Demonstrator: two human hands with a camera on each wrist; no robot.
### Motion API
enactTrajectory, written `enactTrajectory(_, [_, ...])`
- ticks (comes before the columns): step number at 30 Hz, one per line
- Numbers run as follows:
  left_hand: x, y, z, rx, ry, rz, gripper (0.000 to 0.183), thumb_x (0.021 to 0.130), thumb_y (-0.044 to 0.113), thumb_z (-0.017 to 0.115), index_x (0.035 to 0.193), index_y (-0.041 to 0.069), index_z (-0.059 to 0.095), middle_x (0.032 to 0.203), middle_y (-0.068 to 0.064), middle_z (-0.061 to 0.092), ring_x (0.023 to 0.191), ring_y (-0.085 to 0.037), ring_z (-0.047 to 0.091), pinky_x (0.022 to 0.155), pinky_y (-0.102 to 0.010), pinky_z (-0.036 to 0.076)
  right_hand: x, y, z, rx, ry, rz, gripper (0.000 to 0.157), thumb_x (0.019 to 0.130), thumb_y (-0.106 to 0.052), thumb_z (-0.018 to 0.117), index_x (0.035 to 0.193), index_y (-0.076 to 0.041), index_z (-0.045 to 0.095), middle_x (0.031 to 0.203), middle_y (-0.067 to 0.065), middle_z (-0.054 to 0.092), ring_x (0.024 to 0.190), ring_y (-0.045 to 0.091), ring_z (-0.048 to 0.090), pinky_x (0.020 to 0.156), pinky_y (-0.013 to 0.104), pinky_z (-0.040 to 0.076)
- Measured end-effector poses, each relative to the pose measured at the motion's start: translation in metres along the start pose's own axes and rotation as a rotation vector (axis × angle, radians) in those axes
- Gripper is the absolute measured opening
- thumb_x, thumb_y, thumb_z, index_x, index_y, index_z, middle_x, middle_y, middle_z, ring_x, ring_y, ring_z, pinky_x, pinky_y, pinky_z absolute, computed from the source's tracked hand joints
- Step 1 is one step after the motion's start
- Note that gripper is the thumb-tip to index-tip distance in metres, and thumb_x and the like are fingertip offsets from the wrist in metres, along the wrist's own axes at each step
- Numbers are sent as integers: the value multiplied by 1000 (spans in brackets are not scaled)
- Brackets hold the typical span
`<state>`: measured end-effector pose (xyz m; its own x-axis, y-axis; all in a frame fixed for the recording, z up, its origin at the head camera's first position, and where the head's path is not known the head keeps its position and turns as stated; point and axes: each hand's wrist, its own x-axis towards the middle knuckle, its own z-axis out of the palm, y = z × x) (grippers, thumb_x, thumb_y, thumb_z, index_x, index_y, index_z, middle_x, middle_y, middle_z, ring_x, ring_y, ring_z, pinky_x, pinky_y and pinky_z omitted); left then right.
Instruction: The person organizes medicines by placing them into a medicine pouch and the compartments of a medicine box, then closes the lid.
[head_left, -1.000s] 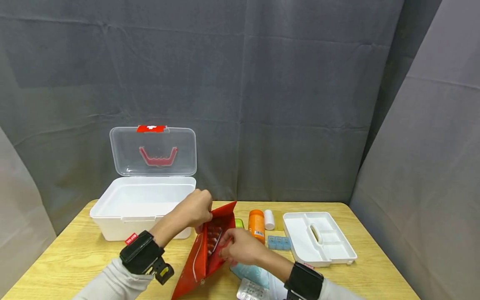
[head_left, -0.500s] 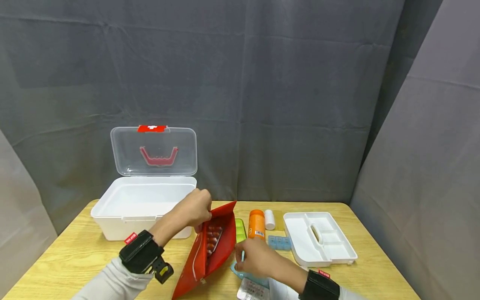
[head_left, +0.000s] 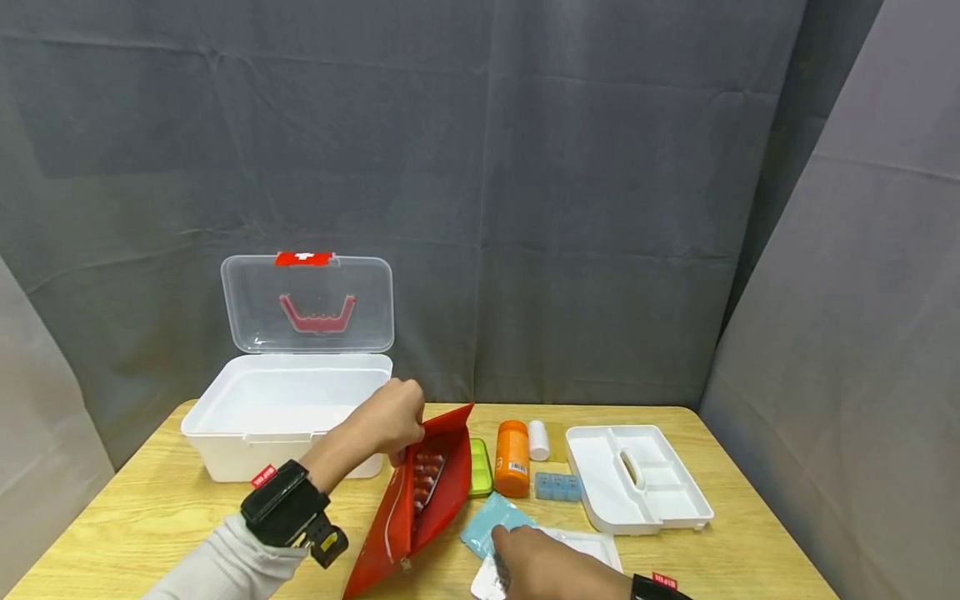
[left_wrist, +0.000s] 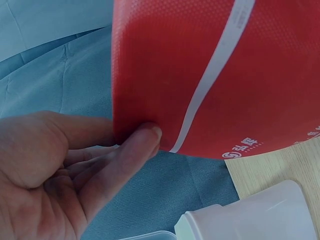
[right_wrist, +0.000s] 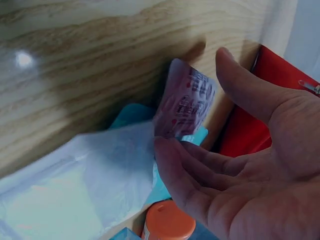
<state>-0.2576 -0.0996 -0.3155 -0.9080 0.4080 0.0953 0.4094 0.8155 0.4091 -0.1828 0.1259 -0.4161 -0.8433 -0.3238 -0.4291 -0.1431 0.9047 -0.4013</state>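
My left hand (head_left: pixel 382 421) pinches the top corner of a red zip pouch (head_left: pixel 382 533) between thumb and fingers, as the left wrist view also shows. The pouch stands tilted with its mouth spread, and a blister pack of reddish-brown pills (head_left: pixel 427 479) shows inside. My right hand (head_left: pixel 558 567) is low at the front of the table, right of the pouch. In the right wrist view its fingertips are at the lower edge of a silvery printed blister pack (right_wrist: pixel 185 100), with the thumb held apart from it. Beneath lie a white packet (right_wrist: pixel 100 170) and a light-blue packet (head_left: pixel 495 521).
A white box (head_left: pixel 285 392) with its clear lid raised stands at the back left. Behind the packets are a green pill case (head_left: pixel 480 468), an orange bottle (head_left: pixel 513 458), a small white bottle (head_left: pixel 537 440) and a blue pill case (head_left: pixel 557 487). A white divided tray (head_left: pixel 675 483) lies right.
My right hand has left the pouch mouth, moving right and toward the front edge to the blister pack. The left hand and pouch have stayed in place.
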Motion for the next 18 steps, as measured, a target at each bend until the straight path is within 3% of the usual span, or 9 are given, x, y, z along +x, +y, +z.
enactTrajectory(4, [-1,1,0,-7,-5,-5,32,84,-6,67,53,4,62,42,-1,57,34,-12,59,39,-22,50,-1,0,2,-3,-8,12,89,66,-52,91,132,-2,59,110,8,69,101,22,63,98,55,54])
enactTrajectory(7, [-1,0,0,-7,-4,-8,34,84,-6,67,52,6,61,41,-1,57,34,-11,59,39,-22,50,0,-1,2,-30,-5,0,89,67,-52,91,133,-2,58,109,8,69,99,20,63,97,52,55])
enactTrajectory(11, [-1,-2,0,-8,0,-4,34,83,-6,66,52,6,61,40,-1,56,33,-11,58,38,-22,49,1,-2,2,-44,17,-34,66,71,-46,90,115,-5,64,90,3,64,82,16,59,80,40,59])
enactTrajectory(14, [-1,-4,0,-14,2,0,34,82,-7,66,51,6,61,40,-1,56,33,-11,58,38,-22,49,1,-1,4,-38,55,-65,47,73,-39,90,98,-10,64,80,0,58,73,16,54,68,34,55])
enactTrajectory(18, [-1,-4,0,-21,-2,-6,35,82,-7,67,51,7,60,40,-1,56,33,-11,58,38,-23,49,2,2,4,-13,87,-91,32,75,-23,88,92,-13,64,81,-2,58,74,15,53,68,33,52])
